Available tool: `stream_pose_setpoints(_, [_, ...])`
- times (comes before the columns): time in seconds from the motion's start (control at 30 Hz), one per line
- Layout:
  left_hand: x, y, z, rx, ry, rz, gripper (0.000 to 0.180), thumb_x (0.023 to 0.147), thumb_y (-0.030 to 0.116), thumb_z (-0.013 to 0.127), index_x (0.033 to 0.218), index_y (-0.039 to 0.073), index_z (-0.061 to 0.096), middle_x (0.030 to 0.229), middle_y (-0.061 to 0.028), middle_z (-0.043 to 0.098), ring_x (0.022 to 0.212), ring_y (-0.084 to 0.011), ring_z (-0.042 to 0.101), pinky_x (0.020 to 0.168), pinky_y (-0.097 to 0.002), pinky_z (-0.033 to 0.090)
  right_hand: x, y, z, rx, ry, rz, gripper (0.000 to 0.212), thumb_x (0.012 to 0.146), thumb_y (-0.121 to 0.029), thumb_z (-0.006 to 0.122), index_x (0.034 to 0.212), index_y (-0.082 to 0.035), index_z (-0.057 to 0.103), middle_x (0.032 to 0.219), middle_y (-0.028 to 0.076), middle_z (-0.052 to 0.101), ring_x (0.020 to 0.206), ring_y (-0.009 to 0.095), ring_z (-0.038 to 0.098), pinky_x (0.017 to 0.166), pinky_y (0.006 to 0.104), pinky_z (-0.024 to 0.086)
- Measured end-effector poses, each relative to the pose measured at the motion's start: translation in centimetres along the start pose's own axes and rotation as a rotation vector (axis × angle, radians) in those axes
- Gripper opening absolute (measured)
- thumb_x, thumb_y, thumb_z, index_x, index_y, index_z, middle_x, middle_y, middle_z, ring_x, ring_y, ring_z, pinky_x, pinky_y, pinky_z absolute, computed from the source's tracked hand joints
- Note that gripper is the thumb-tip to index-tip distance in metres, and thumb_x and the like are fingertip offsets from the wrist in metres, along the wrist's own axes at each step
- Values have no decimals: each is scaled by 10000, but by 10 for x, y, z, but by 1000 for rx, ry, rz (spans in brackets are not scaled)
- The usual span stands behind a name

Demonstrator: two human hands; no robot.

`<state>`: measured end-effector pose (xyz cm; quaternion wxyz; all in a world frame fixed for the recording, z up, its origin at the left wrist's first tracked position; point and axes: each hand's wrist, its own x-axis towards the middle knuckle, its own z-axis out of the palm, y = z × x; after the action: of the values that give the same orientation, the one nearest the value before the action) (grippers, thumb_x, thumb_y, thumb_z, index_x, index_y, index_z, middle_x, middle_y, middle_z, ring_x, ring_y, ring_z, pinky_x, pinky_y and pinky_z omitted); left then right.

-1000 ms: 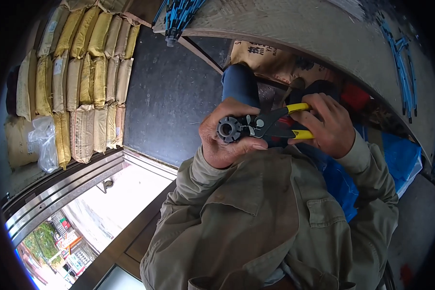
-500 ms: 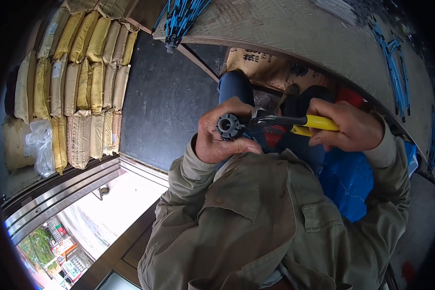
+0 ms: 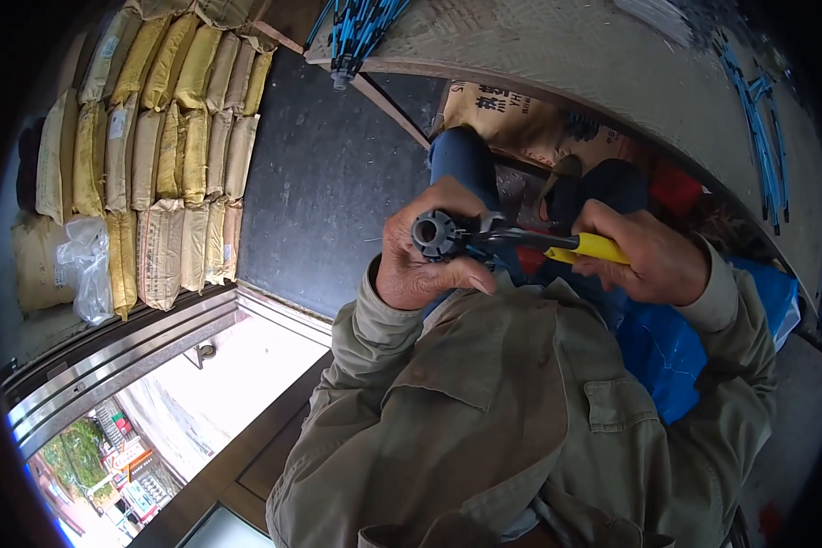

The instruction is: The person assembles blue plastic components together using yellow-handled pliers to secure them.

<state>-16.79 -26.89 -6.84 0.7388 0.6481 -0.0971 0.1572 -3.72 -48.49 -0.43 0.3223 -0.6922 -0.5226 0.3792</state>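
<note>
My left hand (image 3: 420, 281) is closed around a dark grey ring-shaped plastic part (image 3: 436, 234) with a round hole and slots about its rim, facing up. Its thumb stretches along the near side. In my right hand (image 3: 647, 253) are pliers with yellow grips (image 3: 603, 247), their handles squeezed nearly together. The metal jaws reach left to the side of the grey part, beside my left fingers. A small bit of blue shows under the jaws; what exactly they grip is too small to make out.
A worktop (image 3: 539, 55) curves across the far side. It bears a bundle of thin blue-and-black rods (image 3: 361, 36) with a grey end, and more blue rods (image 3: 765, 137) at right. Filled sacks (image 3: 163, 155) are stacked at left. A blue plastic sheet (image 3: 662, 356) lies by my right arm.
The pliers' handles have come closer together, and my right hand has moved slightly left. The left hand still holds the grey part. The whole view has shifted a little.
</note>
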Motion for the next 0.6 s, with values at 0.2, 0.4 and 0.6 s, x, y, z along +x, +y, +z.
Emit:
stream_pose_setpoints(0.2, [0, -1, -3, 8, 40, -7, 560, 474, 247, 870, 900, 11, 592, 852, -60, 578, 789, -171, 523, 720, -315, 391, 4, -5, -10, 163, 13, 72, 209, 880, -179, 560, 905, -35, 411, 658, 97, 576, 488, 175, 587, 444, 282, 424])
stream_pose_setpoints(0.4, [-2, -5, -4, -25, 62, -30, 594, 453, 307, 863, 896, 16, 593, 848, -54, 576, 779, -175, 517, 718, -320, 385, 2, -5, -12, 27, 43, -16, 199, 873, -157, 568, 894, -36, 412, 638, 97, 564, 489, 183, 587, 446, 288, 420])
stream_pose_setpoints(0.6, [-2, -7, 0, -33, 75, -34, 596, 452, 319, 862, 893, 21, 595, 851, -54, 578, 776, -180, 517, 717, -324, 385, 1, -4, -11, -19, 22, 1, 196, 864, -148, 578, 892, -37, 419, 633, 104, 555, 510, 202, 593, 454, 309, 413])
